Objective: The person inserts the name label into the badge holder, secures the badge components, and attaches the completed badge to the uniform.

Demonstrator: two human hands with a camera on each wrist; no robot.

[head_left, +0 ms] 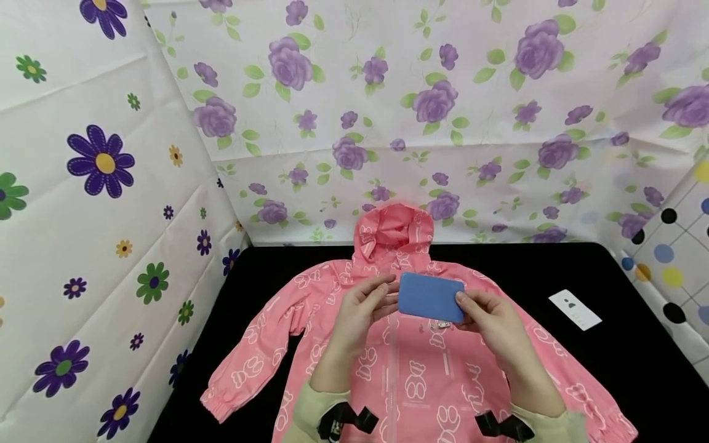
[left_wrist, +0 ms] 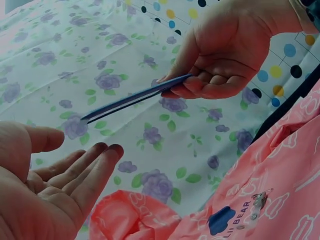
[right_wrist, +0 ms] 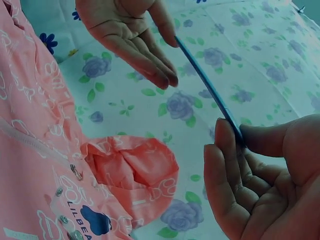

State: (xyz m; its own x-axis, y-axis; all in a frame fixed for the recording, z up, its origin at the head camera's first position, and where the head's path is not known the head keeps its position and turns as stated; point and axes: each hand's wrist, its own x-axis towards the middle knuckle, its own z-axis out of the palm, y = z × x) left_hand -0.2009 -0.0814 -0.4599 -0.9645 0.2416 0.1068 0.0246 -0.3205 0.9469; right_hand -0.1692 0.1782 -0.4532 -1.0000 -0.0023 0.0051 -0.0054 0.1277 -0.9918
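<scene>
Sleeves (head_left: 312,409); blue card (head_left: 431,297), long axis crosswise

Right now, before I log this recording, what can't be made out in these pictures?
White card: fine marks too small to read, head view.
Pink hooded jacket: bottom hem cut off by the head view's lower edge.
Flat blue rectangular piece: far face hidden by its near face in the head view; almost edge-on in both wrist views.

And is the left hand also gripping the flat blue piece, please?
No, only the right hand pinches the flat blue piece; the left wrist view shows the left hand apart from it.
</scene>
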